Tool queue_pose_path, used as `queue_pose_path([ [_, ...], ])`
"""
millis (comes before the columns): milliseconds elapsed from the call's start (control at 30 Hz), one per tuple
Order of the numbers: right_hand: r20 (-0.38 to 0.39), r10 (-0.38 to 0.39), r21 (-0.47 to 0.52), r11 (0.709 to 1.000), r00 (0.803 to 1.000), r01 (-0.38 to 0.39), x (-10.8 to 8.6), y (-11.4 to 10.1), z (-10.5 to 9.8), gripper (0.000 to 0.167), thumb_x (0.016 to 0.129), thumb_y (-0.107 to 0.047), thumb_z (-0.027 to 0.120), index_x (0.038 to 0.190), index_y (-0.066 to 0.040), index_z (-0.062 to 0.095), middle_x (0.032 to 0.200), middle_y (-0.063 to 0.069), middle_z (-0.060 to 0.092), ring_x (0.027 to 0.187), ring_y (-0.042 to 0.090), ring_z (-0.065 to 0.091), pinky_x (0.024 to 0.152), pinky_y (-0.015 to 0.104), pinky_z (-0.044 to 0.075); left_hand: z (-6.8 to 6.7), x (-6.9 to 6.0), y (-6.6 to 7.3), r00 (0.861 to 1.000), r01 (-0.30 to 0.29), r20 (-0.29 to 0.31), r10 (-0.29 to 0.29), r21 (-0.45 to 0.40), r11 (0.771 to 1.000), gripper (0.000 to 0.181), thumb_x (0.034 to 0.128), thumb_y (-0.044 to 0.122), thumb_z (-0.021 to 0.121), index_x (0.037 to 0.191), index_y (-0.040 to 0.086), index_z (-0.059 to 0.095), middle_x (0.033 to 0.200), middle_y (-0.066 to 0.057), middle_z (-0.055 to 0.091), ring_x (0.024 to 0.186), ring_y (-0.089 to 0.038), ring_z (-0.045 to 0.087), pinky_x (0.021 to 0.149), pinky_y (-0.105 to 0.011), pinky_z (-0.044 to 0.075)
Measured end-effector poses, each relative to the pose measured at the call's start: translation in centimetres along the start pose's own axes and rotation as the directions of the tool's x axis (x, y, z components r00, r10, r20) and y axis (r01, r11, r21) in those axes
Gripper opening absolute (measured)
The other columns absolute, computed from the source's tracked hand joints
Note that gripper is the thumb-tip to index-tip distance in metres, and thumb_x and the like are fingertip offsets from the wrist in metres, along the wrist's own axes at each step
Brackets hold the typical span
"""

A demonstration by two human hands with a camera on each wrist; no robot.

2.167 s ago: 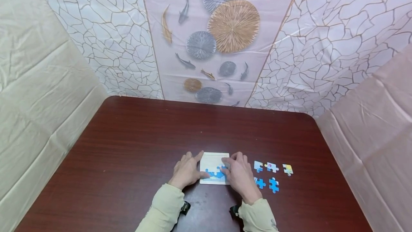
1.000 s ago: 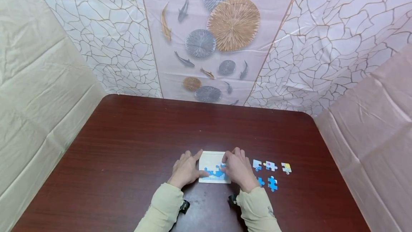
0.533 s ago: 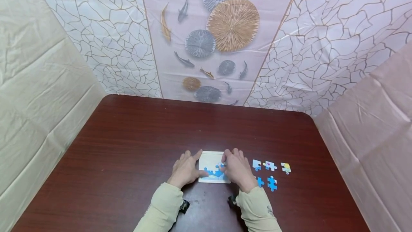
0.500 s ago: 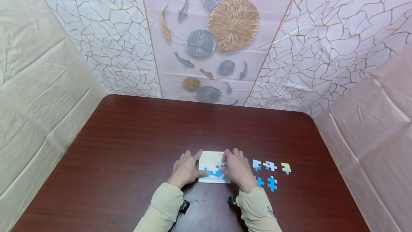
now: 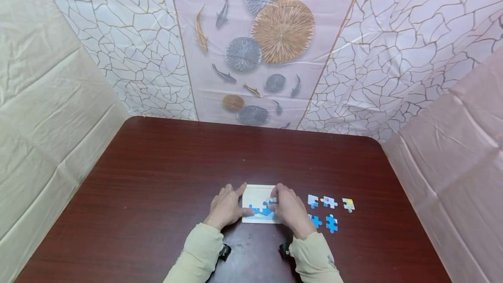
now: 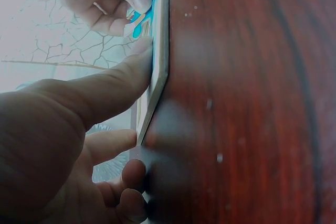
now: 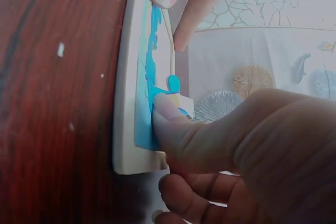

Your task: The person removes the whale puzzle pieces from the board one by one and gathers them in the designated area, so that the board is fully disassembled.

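Observation:
A small pale puzzle board (image 5: 257, 192) lies on the table, its near part covered by joined blue puzzle pieces (image 5: 264, 212). My left hand (image 5: 225, 208) rests at the board's left side. Its thumb presses on the near pieces while the index finger reaches the far left corner; the other fingers touch down beside the board. At the right side, my right hand (image 5: 292, 213) pinches a blue and white puzzle piece (image 7: 174, 84) between thumb and fingers. That piece stands tilted against the laid pieces in the right wrist view, and the fingers partly hide it.
Several loose puzzle pieces lie right of the board, among them a yellow one (image 5: 348, 205), a white one with a pink swirl (image 5: 329, 202) and a blue one (image 5: 332, 223). The dark red table (image 5: 177, 165) ends at patterned cloth walls (image 5: 149, 77).
My right hand has shifted slightly left over the board's right side, and its fingers have curled in a little, keeping the puzzle piece. My left hand and the loose pieces stay put.

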State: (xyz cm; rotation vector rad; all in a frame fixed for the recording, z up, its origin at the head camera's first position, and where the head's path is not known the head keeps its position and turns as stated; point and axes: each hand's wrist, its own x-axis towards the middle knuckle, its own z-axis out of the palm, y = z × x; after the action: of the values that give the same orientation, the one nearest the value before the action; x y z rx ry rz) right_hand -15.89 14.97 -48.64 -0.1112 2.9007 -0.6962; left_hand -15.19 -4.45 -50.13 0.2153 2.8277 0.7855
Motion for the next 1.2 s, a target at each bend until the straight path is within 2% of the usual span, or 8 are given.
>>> queue_pose_path([
  [233, 0.008, -0.043, -0.046, 0.998, 0.999, 0.043, -0.4, 0.2, 0.2, 0.020, 0.082, -0.015, 0.080, 0.086, -0.017, 0.060, 0.081, -0.001, 0.050, 0.078, 0.018, 0.049, 0.069, 0.037, 0.045, 0.1, 0.0, 0.0, 1.000, 0.007, 0.001, -0.007, -0.004, 1.000, 0.089, 0.0744, 0.052, 0.080, 0.149, 0.022, 0.042, 0.118, -0.017, 0.049, 0.089, -0.024, 0.043, 0.070, -0.036, 0.037],
  [467, 0.019, -0.081, -0.014, 0.997, 0.997, 0.082, -0.9, 0.2, 0.3, 0.025, 0.082, -0.005, 0.076, 0.081, -0.017, 0.055, 0.079, -0.004, 0.052, 0.075, 0.016, 0.049, 0.069, 0.034, 0.045, 0.0, -0.1, 0.0, 1.000, 0.007, -0.001, -0.007, -0.008, 1.000, 0.089, 0.0740, 0.052, 0.080, 0.149, 0.022, 0.042, 0.114, -0.016, 0.049, 0.087, -0.023, 0.042, 0.069, -0.036, 0.037],
  [600, 0.005, -0.105, -0.005, 0.994, 0.994, 0.105, -1.1, 0.4, 0.5, 0.025, 0.083, -0.005, 0.075, 0.080, -0.017, 0.054, 0.076, -0.005, 0.052, 0.074, 0.015, 0.050, 0.069, 0.034, 0.045, 0.0, -0.1, 0.0, 1.000, 0.009, -0.002, -0.009, -0.007, 1.000, 0.089, 0.0739, 0.051, 0.080, 0.149, 0.022, 0.043, 0.113, -0.016, 0.050, 0.086, -0.023, 0.042, 0.069, -0.035, 0.036],
  [900, -0.027, -0.162, -0.053, 0.986, 0.987, 0.160, -1.4, 0.5, 0.6, 0.026, 0.082, -0.003, 0.075, 0.080, -0.016, 0.052, 0.079, -0.004, 0.050, 0.075, 0.015, 0.048, 0.069, 0.035, 0.044, 0.1, 0.0, 0.0, 1.000, -0.003, -0.015, 0.003, -0.007, 1.000, 0.089, 0.0733, 0.051, 0.081, 0.148, 0.020, 0.044, 0.106, -0.014, 0.049, 0.083, -0.023, 0.041, 0.066, -0.034, 0.035],
  [1167, -0.022, -0.169, -0.068, 0.984, 0.985, 0.167, -1.6, 0.3, 0.7, 0.027, 0.081, -0.002, 0.074, 0.080, -0.017, 0.052, 0.080, -0.005, 0.047, 0.073, 0.013, 0.046, 0.067, 0.033, 0.044, 0.1, 0.0, -0.1, 1.000, -0.014, -0.023, 0.013, -0.010, 1.000, 0.088, 0.0740, 0.051, 0.080, 0.148, 0.019, 0.044, 0.124, -0.022, 0.049, 0.092, -0.026, 0.046, 0.071, -0.038, 0.039],
  [1200, -0.021, -0.167, -0.063, 0.984, 0.986, 0.165, -1.7, 0.3, 0.8, 0.027, 0.081, -0.001, 0.074, 0.080, -0.017, 0.052, 0.080, -0.006, 0.047, 0.072, 0.012, 0.046, 0.067, 0.033, 0.044, 0.1, 0.0, -0.1, 1.000, -0.013, -0.021, 0.013, -0.011, 1.000, 0.088, 0.0741, 0.051, 0.080, 0.148, 0.019, 0.044, 0.122, -0.021, 0.049, 0.090, -0.026, 0.045, 0.071, -0.038, 0.039],
])
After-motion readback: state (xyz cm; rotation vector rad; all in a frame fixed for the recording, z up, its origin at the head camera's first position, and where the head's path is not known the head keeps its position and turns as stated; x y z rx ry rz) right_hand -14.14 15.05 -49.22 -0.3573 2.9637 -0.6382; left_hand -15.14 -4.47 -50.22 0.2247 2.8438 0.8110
